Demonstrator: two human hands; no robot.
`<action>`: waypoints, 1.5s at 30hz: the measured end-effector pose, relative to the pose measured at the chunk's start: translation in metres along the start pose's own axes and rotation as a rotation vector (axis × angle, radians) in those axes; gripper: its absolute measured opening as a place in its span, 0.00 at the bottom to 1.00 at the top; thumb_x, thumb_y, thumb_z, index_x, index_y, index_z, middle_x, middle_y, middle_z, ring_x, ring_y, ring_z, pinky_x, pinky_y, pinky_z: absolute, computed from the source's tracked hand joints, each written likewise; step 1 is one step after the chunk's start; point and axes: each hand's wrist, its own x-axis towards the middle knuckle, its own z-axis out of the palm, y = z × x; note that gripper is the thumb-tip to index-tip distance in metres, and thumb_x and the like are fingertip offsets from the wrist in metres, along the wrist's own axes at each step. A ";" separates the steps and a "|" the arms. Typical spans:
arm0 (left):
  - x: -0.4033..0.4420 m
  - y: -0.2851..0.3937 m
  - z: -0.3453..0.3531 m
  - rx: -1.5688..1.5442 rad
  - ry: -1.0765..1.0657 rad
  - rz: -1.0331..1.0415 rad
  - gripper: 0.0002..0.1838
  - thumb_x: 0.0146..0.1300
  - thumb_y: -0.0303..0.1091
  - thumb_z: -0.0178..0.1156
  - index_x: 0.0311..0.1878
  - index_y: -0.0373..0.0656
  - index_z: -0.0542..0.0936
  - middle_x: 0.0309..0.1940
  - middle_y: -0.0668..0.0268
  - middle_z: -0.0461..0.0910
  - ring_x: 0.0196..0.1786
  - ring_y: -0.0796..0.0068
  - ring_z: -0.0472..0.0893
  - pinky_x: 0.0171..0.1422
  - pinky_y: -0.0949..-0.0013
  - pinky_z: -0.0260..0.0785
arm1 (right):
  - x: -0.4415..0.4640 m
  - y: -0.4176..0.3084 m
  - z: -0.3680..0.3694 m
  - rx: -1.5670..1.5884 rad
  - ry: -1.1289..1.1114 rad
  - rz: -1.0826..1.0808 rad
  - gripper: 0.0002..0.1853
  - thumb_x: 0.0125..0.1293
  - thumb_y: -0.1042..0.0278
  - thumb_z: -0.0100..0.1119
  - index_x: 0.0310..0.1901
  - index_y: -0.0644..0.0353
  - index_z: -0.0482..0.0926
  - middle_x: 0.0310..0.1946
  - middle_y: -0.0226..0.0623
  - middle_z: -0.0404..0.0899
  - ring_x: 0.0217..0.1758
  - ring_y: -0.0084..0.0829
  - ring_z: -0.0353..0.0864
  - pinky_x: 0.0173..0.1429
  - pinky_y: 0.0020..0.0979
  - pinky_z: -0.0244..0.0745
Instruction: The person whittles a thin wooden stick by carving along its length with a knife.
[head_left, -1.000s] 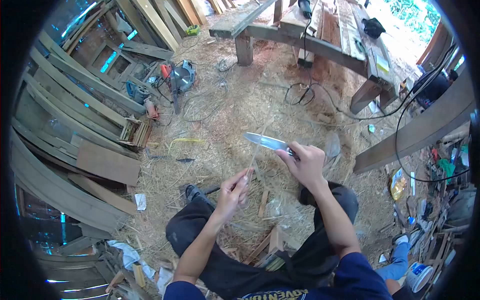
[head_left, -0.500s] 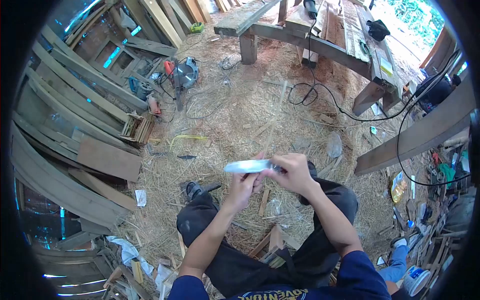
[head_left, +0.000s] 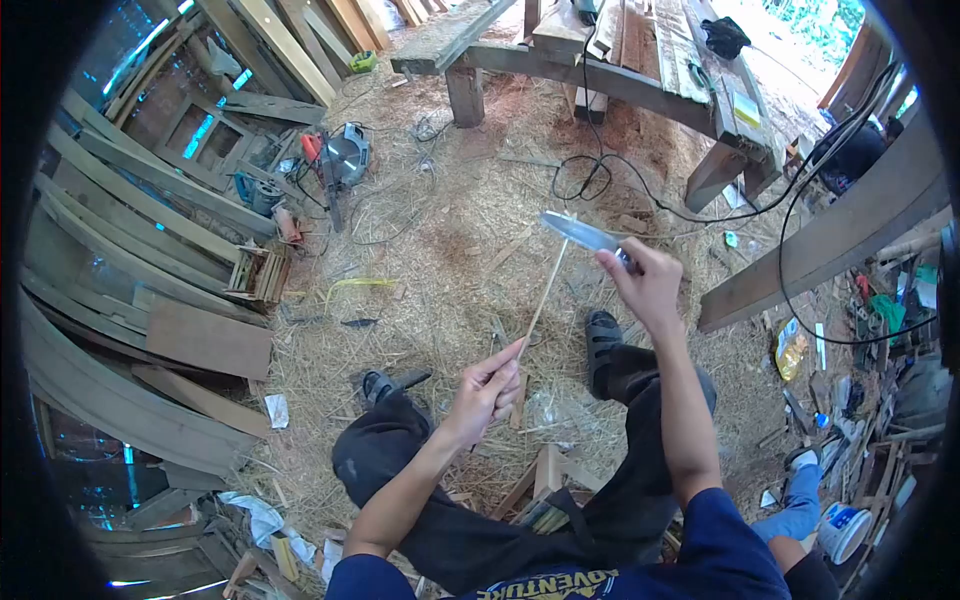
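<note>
My left hand [head_left: 485,395] is closed around the lower end of a thin, pale wooden stick [head_left: 543,298], which slants up and away from it. In my right hand [head_left: 650,285] is a knife [head_left: 580,233], gripped by its handle. Its broad, shiny blade points to the left and lies across the stick close to the far end. Whether the edge bites into the wood cannot be made out. Both hands are above the straw-strewn floor, in front of my bent knees.
Shavings and straw cover the floor [head_left: 450,260]. A circular saw [head_left: 347,158] lies at the upper left, near leaning boards. A wooden workbench [head_left: 620,82] stands ahead, with a black cable [head_left: 655,185] trailing from it. Another person's leg [head_left: 795,505] shows at lower right.
The knife has moved away from my left hand, up along the stick towards its far end. My hands, close together before, are now apart, and the left one sits lower.
</note>
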 end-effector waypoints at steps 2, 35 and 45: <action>0.005 -0.008 -0.013 0.049 0.026 0.027 0.24 0.80 0.33 0.51 0.76 0.51 0.68 0.27 0.79 0.59 0.24 0.89 0.57 0.23 0.81 0.48 | -0.010 -0.015 0.003 0.110 -0.064 0.012 0.18 0.59 0.46 0.74 0.33 0.53 0.87 0.14 0.34 0.78 0.18 0.34 0.81 0.26 0.34 0.72; -0.010 0.013 -0.004 0.058 0.017 0.010 0.23 0.79 0.33 0.53 0.75 0.51 0.71 0.24 0.81 0.57 0.20 0.89 0.54 0.23 0.79 0.50 | -0.016 -0.035 0.030 0.342 -0.111 0.046 0.18 0.62 0.48 0.72 0.32 0.56 0.85 0.17 0.36 0.79 0.18 0.31 0.79 0.26 0.33 0.71; 0.002 0.011 -0.018 0.033 0.158 0.222 0.20 0.78 0.33 0.54 0.71 0.47 0.74 0.25 0.78 0.64 0.21 0.89 0.57 0.23 0.80 0.52 | -0.041 -0.045 0.042 0.118 -0.184 -0.036 0.18 0.67 0.48 0.66 0.34 0.57 0.83 0.16 0.41 0.76 0.19 0.40 0.80 0.27 0.39 0.71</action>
